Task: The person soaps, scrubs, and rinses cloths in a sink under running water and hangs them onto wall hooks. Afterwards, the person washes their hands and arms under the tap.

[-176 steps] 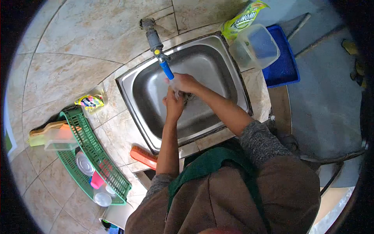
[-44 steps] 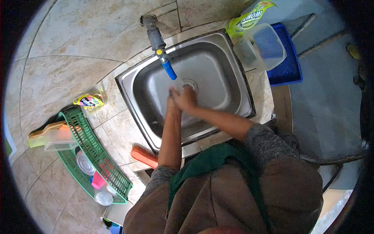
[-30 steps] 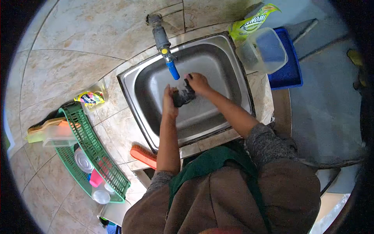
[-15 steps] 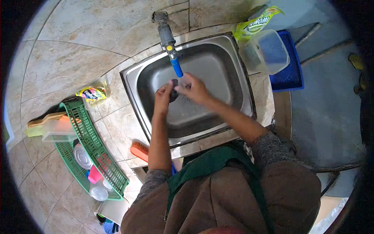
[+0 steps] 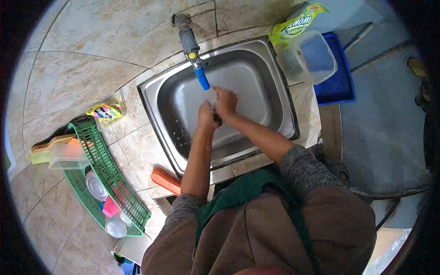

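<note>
In the head view, the left hand (image 5: 207, 115) is curled in, and a dark thing (image 5: 218, 120) seems to be gripped by it. The right hand (image 5: 225, 101) is held just beside it, with one finger poked up toward the blue spout (image 5: 201, 79). That hand is blurred, so whether anything is gripped by it cannot be told. The dark thing is mostly hidden; only a bit is seen between the hands, over the sink (image 5: 247, 82).

The dark thing could be dropped into the sink if the grip is made slippery by water. The spout could be bumped by the right hand, as it is so near. Water could be splashed onto the counter (image 5: 130, 137) by quick moves; white drops (image 5: 179, 134) are seen in the sink, left of the left hand.

Around the hands, shiny metal is seen, with stone-like tiles past it. Farther left, a green basket (image 5: 110, 176) and a small clear tub (image 5: 120, 107) with a yellow packet (image 5: 104, 112) are seen. An orange brush (image 5: 165, 180) is left near the left forearm. Well to the right of the right hand, a big clear tub (image 5: 291, 64), a green pouch (image 5: 295, 27) and a blue tray (image 5: 337, 91) are placed close together. Past them, grey ground (image 5: 385, 128) is seen.
</note>
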The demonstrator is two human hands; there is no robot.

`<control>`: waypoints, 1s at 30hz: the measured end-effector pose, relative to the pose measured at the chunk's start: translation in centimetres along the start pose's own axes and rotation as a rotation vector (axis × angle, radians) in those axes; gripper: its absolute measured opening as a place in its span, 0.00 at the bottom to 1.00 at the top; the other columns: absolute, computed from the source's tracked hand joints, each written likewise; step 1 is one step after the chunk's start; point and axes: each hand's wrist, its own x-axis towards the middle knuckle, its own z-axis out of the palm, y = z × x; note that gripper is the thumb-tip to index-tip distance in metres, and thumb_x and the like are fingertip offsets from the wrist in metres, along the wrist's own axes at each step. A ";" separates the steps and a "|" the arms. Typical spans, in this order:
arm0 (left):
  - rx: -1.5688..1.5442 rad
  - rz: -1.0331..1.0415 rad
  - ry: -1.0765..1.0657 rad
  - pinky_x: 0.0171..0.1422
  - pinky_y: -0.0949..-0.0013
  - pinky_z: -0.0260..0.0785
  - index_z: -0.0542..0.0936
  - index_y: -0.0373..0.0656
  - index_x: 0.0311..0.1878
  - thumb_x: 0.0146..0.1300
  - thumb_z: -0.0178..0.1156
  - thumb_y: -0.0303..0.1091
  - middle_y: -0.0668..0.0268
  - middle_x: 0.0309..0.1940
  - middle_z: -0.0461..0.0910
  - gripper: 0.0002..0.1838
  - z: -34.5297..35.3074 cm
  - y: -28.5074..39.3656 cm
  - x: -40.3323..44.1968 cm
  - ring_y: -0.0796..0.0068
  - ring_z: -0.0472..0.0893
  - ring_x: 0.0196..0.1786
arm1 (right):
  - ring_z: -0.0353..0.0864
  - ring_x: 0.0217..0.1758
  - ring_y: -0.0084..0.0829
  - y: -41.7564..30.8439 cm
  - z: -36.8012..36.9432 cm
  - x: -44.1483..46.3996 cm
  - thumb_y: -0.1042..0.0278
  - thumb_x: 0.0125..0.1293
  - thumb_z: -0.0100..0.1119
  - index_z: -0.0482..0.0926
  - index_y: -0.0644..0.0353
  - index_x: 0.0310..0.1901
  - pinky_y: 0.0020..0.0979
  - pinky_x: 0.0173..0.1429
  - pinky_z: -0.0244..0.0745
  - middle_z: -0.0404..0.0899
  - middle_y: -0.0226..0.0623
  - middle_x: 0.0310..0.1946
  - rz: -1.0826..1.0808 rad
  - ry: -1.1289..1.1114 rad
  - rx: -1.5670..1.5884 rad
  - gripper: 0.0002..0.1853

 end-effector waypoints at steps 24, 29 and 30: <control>-0.488 -0.331 -0.157 0.51 0.65 0.71 0.68 0.40 0.57 0.68 0.46 0.41 0.62 0.46 0.77 0.20 1.2 8.4 -2.6 0.67 0.78 0.46 | 0.79 0.44 0.43 5.0 0.2 4.1 0.62 0.65 0.54 0.74 0.59 0.46 0.38 0.51 0.71 0.78 0.45 0.40 -0.023 -0.201 0.189 0.12; -0.167 -0.176 -0.379 0.53 0.74 0.66 0.68 0.39 0.57 0.60 0.57 0.31 0.66 0.46 0.76 0.21 -2.3 9.1 -2.4 0.77 0.75 0.47 | 0.70 0.59 0.29 3.1 -4.0 3.8 0.58 0.66 0.57 0.63 0.58 0.64 0.34 0.65 0.61 0.70 0.40 0.58 -0.249 -0.907 0.449 0.28; -0.063 -0.151 -0.427 0.52 0.73 0.68 0.68 0.40 0.57 0.61 0.57 0.30 0.65 0.46 0.77 0.21 -3.2 9.5 -2.2 0.76 0.77 0.47 | 0.77 0.49 0.32 3.4 -3.6 3.4 0.54 0.64 0.57 0.72 0.61 0.54 0.34 0.56 0.69 0.78 0.42 0.47 -0.329 -0.753 0.572 0.23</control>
